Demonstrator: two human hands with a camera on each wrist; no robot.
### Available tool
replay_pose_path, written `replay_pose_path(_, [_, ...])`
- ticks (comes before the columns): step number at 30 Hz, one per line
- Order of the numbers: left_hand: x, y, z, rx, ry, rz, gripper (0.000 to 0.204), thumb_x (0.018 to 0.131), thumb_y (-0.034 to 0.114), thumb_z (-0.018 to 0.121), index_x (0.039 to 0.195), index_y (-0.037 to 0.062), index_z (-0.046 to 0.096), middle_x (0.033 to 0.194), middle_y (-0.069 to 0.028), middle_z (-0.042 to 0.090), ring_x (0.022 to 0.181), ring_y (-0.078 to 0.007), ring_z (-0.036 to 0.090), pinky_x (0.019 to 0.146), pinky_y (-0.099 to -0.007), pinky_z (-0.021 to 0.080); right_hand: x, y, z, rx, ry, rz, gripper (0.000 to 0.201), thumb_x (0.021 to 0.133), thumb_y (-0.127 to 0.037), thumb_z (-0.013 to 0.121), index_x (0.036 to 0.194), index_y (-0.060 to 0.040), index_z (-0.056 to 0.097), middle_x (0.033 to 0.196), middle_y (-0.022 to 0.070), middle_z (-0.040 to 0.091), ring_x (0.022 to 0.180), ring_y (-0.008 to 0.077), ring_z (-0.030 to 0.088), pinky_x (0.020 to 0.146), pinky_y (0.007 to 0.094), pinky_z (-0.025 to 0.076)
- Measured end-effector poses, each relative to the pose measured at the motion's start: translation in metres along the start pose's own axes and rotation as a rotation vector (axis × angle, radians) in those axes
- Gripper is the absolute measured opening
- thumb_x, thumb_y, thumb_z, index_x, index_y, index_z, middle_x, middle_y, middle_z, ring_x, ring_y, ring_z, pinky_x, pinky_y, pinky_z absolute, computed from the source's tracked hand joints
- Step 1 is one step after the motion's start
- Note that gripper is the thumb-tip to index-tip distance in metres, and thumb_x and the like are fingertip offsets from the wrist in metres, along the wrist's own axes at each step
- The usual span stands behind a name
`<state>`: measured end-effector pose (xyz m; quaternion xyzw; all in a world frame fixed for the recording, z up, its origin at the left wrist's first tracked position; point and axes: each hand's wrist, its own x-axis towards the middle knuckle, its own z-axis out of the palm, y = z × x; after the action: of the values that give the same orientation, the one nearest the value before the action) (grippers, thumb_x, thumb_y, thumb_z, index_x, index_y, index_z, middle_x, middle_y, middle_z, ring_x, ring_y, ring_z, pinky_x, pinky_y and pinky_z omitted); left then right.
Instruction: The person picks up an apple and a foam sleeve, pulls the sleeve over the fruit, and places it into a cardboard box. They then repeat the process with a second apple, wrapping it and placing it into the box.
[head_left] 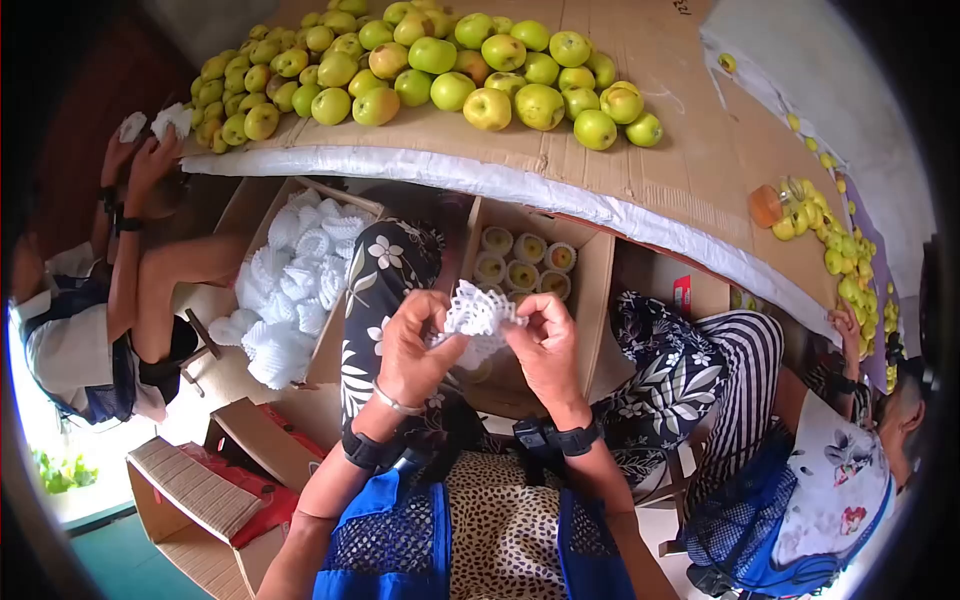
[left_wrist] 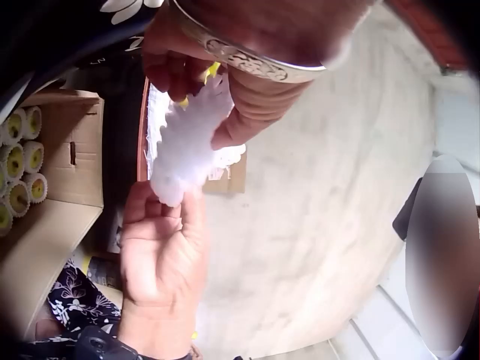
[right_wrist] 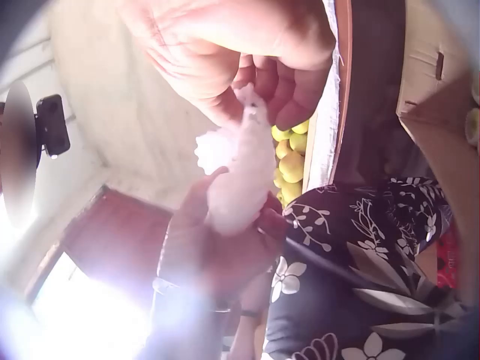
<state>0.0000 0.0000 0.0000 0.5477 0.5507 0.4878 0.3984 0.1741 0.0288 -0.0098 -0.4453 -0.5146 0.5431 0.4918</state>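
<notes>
A white foam fruit net [head_left: 478, 312] is stretched between my two hands in front of my lap, in the head view. My left hand [head_left: 412, 350], with a bangle at its wrist, pinches one side of it between thumb and fingers. On the other side my right hand [head_left: 546, 350] pinches the net's edge. Seen from the left wrist, the foam net [left_wrist: 187, 142] has a scalloped edge and spans from one hand to the other. The right wrist view shows the net [right_wrist: 244, 180] bunched narrow at my right fingertips. Whether it holds a fruit I cannot tell.
Just beyond my hands stands a cardboard box [head_left: 590, 320] with netted apples [head_left: 522, 275]. To its left, another box holds a heap of foam nets [head_left: 295, 270]. Loose green apples [head_left: 430, 55] cover the cardboard-topped table [head_left: 680, 150]. People sit at both sides; empty cartons [head_left: 190, 490] lie lower left.
</notes>
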Motion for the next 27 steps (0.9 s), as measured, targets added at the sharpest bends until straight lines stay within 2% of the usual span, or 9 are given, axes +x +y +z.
replay_pose_path(2, [-0.004,0.006,0.0,0.119,-0.009,-0.106,0.024,0.069,0.005,0.065,0.082,0.0049,0.045,0.086,-0.0052,0.051,0.07,-0.0177,0.05,0.061,-0.0283,0.042,0.0,0.003,-0.001,-0.059,0.086,-0.083,0.018,0.075,0.006,0.06,0.086,-0.0038,0.05,0.079,0.003,0.057,0.066,0.0055,0.053,0.058,0.0187,0.043])
replay_pose_path(5, [-0.003,0.029,0.004,0.435,0.072,-0.005,0.023,0.071,0.004,0.063,0.085,0.004,0.045,0.075,-0.0015,0.049,0.067,-0.0126,0.048,0.063,-0.0298,0.042,-0.004,-0.001,0.006,-0.153,0.152,-0.137,0.019,0.073,0.007,0.06,0.084,-0.0031,0.049,0.079,0.0029,0.056,0.065,0.0059,0.053,0.058,0.0196,0.043])
replay_pose_path(6, [-0.001,0.034,0.01,0.464,0.102,-0.018,0.033,0.071,0.003,0.063,0.101,0.0025,0.048,0.083,-0.0027,0.053,0.076,-0.013,0.051,0.071,-0.0287,0.043,-0.001,0.002,0.006,-0.173,0.133,-0.206,0.019,0.074,0.007,0.058,0.087,-0.0023,0.048,0.084,0.0044,0.058,0.067,0.0071,0.054,0.059,0.0203,0.044])
replay_pose_path(9, [0.001,0.023,0.014,0.04,-0.049,0.078,0.059,0.069,0.005,0.066,0.122,0.0027,0.04,0.099,-0.0102,0.054,0.09,-0.0185,0.054,0.079,-0.0294,0.044,0.001,0.0,0.008,-0.184,0.135,-0.305,0.02,0.075,0.008,0.055,0.089,-0.0022,0.046,0.092,0.0067,0.06,0.073,0.0088,0.055,0.06,0.0214,0.045])
replay_pose_path(10, [-0.003,0.03,0.015,-0.265,-0.178,-0.163,0.059,0.078,0.013,0.063,0.13,0.0017,0.036,0.108,-0.011,0.054,0.101,-0.0179,0.052,0.088,-0.029,0.041,0.002,0.003,0.005,-0.123,0.098,-0.299,0.02,0.079,0.008,0.054,0.095,-0.0019,0.046,0.097,0.0086,0.06,0.079,0.0104,0.057,0.064,0.0223,0.047])
replay_pose_path(14, [0.0,0.015,0.011,-0.848,-0.244,-0.463,0.044,0.092,0.033,0.047,0.122,0.0,0.044,0.113,-0.0075,0.054,0.103,-0.014,0.051,0.09,-0.0271,0.04,0.003,0.003,0.0,0.005,0.031,-0.189,0.021,0.083,0.004,0.055,0.103,-0.0011,0.05,0.095,0.0081,0.062,0.085,0.0119,0.06,0.072,0.0238,0.048])
replay_pose_path(17, [-0.002,0.009,0.013,-0.565,-0.234,-0.392,0.044,0.095,0.035,0.039,0.119,-0.0012,0.046,0.111,-0.0071,0.055,0.102,-0.0131,0.052,0.089,-0.0274,0.041,0.001,0.001,0.001,-0.091,0.005,-0.206,0.019,0.082,0.005,0.055,0.1,-0.0009,0.053,0.09,0.0079,0.063,0.083,0.0116,0.06,0.073,0.0241,0.048])
replay_pose_path(21, [-0.001,0.005,0.016,-0.808,-0.107,-0.572,0.042,0.096,0.033,0.035,0.115,-0.0012,0.049,0.106,-0.007,0.058,0.098,-0.014,0.055,0.088,-0.0279,0.042,0.0,-0.001,-0.001,-0.211,0.052,-0.147,0.02,0.078,0.006,0.056,0.096,-0.0012,0.057,0.086,0.0076,0.065,0.076,0.0107,0.062,0.067,0.0234,0.048])
replay_pose_path(27, [-0.002,-0.006,0.014,-0.713,-0.11,-0.458,0.038,0.094,0.033,0.042,0.111,-0.0001,0.052,0.101,-0.006,0.06,0.091,-0.013,0.057,0.084,-0.0278,0.044,0.001,0.005,-0.004,-0.218,0.041,-0.081,0.019,0.076,0.004,0.058,0.094,-0.0018,0.06,0.081,0.0079,0.065,0.071,0.0117,0.062,0.063,0.0248,0.048])
